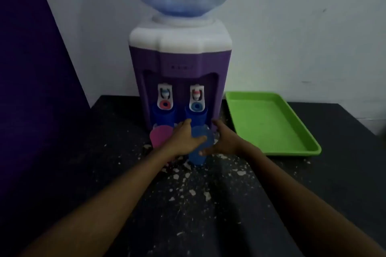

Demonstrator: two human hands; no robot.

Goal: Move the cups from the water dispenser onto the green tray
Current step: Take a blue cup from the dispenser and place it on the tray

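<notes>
A purple and white water dispenser (179, 62) stands on the dark table. Two dark blue cups (164, 116) (196, 117) sit under its taps. In front of them stand a pink cup (159, 135) on the left and a light blue cup (197, 156) on the right. My left hand (183, 140) wraps the light blue cup's left side, thumb across its rim. On the cup's right side is my right hand (224, 140), with the thumb low on the front. The green tray (269, 125) lies to the right of the dispenser with nothing on it.
The black tabletop (188, 204) is speckled with white flecks. A purple panel (31, 69) rises at the left and a white wall stands behind. The tray's near corner sits close to the table's right edge.
</notes>
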